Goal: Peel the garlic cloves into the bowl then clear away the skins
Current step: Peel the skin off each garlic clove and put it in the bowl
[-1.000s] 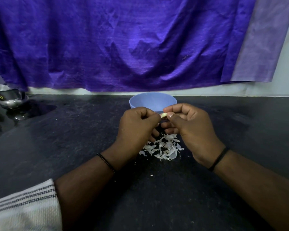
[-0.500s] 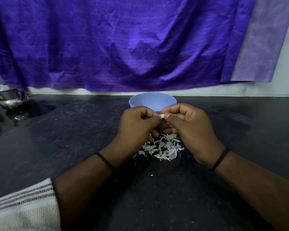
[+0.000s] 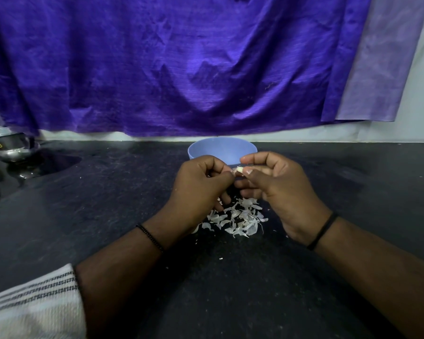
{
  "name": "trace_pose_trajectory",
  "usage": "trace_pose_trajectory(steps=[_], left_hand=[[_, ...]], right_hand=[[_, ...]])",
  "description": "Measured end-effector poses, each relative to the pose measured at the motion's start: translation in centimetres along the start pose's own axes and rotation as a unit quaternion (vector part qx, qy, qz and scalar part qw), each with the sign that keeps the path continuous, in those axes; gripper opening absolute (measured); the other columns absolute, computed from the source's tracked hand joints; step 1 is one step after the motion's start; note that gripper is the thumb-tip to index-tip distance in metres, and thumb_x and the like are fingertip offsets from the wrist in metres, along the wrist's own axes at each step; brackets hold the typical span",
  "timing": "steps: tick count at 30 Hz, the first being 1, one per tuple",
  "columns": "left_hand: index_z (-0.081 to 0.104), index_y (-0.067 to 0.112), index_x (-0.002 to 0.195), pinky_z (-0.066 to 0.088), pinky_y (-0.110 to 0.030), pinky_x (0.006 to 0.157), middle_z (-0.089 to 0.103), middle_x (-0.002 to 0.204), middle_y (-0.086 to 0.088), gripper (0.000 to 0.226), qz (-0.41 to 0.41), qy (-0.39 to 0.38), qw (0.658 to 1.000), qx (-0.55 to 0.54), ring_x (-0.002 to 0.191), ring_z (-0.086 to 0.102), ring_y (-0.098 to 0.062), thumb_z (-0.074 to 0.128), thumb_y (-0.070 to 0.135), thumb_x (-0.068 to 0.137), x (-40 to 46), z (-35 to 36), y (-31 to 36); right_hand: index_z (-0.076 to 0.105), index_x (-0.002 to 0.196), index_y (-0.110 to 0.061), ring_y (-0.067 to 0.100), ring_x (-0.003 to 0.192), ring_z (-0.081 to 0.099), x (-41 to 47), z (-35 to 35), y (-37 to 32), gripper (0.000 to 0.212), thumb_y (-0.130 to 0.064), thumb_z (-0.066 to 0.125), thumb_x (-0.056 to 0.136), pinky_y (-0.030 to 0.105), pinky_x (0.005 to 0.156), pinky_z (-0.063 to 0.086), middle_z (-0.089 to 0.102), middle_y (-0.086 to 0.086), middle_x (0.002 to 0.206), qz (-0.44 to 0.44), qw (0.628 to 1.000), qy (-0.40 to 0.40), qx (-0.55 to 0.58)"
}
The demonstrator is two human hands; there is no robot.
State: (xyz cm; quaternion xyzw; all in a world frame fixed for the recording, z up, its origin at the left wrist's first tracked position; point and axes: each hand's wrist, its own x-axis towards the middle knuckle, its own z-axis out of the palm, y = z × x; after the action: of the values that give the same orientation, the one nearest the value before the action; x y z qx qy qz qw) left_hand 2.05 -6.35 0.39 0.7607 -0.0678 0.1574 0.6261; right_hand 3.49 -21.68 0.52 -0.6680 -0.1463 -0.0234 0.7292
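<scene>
- Clove [image 3: 239, 170] pinched between both sets of fingertips, raised above the counter [image 3: 108, 204], just in front of the bowl [image 3: 222, 149]: probably so the bared clove can drop straight in.
- Left hand [image 3: 198, 189] curled tight round one end, steadying it; right hand [image 3: 279, 189] curled too, thumb and forefinger nipping the other end, likely picking at skin.
- Held over the skins [image 3: 238, 220], so loose flakes fall onto the one heap and sweep up easily later.
- Skins heaped on the counter under and between the hands, near the bowl; a few stray flecks nearer the body.
- Bowl's inside hidden from here; count of peeled cloves unknown.
- Judged mid-peel; clearing not yet begun.
- Metal pot [image 3: 10, 148] far left, well apart.
</scene>
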Motion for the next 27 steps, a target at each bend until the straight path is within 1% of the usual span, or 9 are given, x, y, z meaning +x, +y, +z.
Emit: trace_pose_trajectory(steps=[5, 8, 11, 13, 16, 19, 22, 25, 27], left_hand=[[0.066, 0.004, 0.081, 0.048, -0.029, 0.044, 0.064, 0.065, -0.014, 0.01, 0.005, 0.017, 1.0, 0.007, 0.051, 0.06, -0.022, 0.063, 0.003, 0.091, 0.04, -0.17, -0.04], [0.067, 0.006, 0.08, 0.047, -0.028, 0.043, 0.064, 0.062, -0.008, 0.012, 0.021, 0.022, 0.999, 0.038, 0.049, 0.061, -0.019, 0.066, 0.011, 0.091, 0.03, -0.27, -0.19], [0.066, 0.007, 0.075, 0.044, -0.026, 0.045, 0.061, 0.054, -0.004, 0.028, 0.043, 0.025, 0.995, 0.09, 0.043, 0.057, -0.012, 0.064, 0.026, 0.094, 0.0, -0.32, -0.18], [0.065, 0.008, 0.071, 0.042, -0.024, 0.048, 0.061, 0.051, -0.005, 0.032, 0.049, 0.031, 0.991, 0.124, 0.04, 0.054, -0.008, 0.061, 0.026, 0.097, 0.0, -0.38, -0.22], [0.065, 0.01, 0.07, 0.046, -0.031, 0.051, 0.062, 0.053, -0.004, 0.029, 0.044, 0.048, 0.981, 0.181, 0.046, 0.055, -0.013, 0.058, 0.021, 0.097, 0.17, -0.51, -0.39], [0.065, 0.015, 0.074, 0.053, -0.039, 0.058, 0.063, 0.056, 0.0, 0.024, 0.032, 0.052, 0.975, 0.215, 0.056, 0.064, -0.021, 0.056, 0.02, 0.095, 0.28, -0.52, -0.45], [0.064, 0.022, 0.076, 0.056, -0.04, 0.059, 0.063, 0.059, 0.005, 0.018, 0.047, 0.061, 0.966, 0.246, 0.057, 0.064, -0.016, 0.058, 0.023, 0.094, 0.25, -0.45, -0.45], [0.065, 0.024, 0.079, 0.055, -0.04, 0.057, 0.064, 0.063, 0.005, 0.015, 0.063, 0.068, 0.974, 0.206, 0.057, 0.064, -0.015, 0.06, 0.022, 0.093, 0.22, -0.49, -0.4], [0.068, 0.022, 0.084, 0.052, -0.035, 0.053, 0.067, 0.068, 0.003, 0.013, 0.065, 0.064, 0.982, 0.163, 0.056, 0.064, -0.015, 0.059, 0.021, 0.095, 0.13, -0.46, -0.24]], right_hand=[[0.066, 0.108, -0.011, 0.022, 0.086, 0.074, 0.15, -0.07, -0.02, 0.015, -0.003, 0.06, 0.096, 0.03, 0.073, 0.06, 0.077, 0.01, 0.097, 0.01, 0.999, 0.016, 0.028], [0.067, 0.109, -0.011, 0.02, 0.088, 0.074, 0.21, -0.18, -0.07, 0.015, -0.006, 0.06, 0.096, 0.03, 0.074, 0.059, 0.077, 0.008, 0.098, 0.018, 0.999, 0.016, 0.047], [0.068, 0.111, -0.012, 0.018, 0.089, 0.074, 0.15, -0.22, -0.06, 0.017, -0.008, 0.06, 0.097, 0.029, 0.077, 0.059, 0.077, 0.007, 0.099, 0.018, 0.999, 0.008, 0.045], [0.069, 0.11, -0.012, 0.016, 0.087, 0.073, 0.12, -0.25, -0.02, 0.017, -0.009, 0.059, 0.097, 0.029, 0.078, 0.06, 0.077, 0.007, 0.098, 0.018, 0.999, 0.01, 0.042], [0.069, 0.11, -0.012, 0.017, 0.082, 0.072, 0.2, -0.32, 0.05, 0.016, -0.011, 0.056, 0.099, 0.028, 0.076, 0.059, 0.077, 0.009, 0.096, 0.019, 0.999, 0.024, 0.034], [0.069, 0.108, -0.011, 0.017, 0.077, 0.069, 0.29, -0.37, 0.08, 0.016, -0.014, 0.056, 0.1, 0.027, 0.071, 0.058, 0.076, 0.01, 0.092, 0.022, 0.999, 0.036, 0.035], [0.068, 0.108, -0.008, 0.015, 0.076, 0.068, 0.27, -0.46, -0.04, 0.014, -0.009, 0.063, 0.094, 0.027, 0.07, 0.057, 0.076, 0.01, 0.091, 0.017, 0.999, 0.03, 0.042], [0.068, 0.105, -0.008, 0.015, 0.078, 0.069, 0.2, -0.44, -0.1, 0.021, -0.002, 0.071, 0.086, 0.029, 0.073, 0.057, 0.075, 0.011, 0.09, 0.01, 0.999, 0.016, 0.04], [0.069, 0.101, -0.008, 0.015, 0.079, 0.069, 0.21, -0.45, -0.08, 0.021, 0.0, 0.074, 0.083, 0.028, 0.072, 0.058, 0.076, 0.009, 0.09, 0.008, 0.999, 0.011, 0.033]])
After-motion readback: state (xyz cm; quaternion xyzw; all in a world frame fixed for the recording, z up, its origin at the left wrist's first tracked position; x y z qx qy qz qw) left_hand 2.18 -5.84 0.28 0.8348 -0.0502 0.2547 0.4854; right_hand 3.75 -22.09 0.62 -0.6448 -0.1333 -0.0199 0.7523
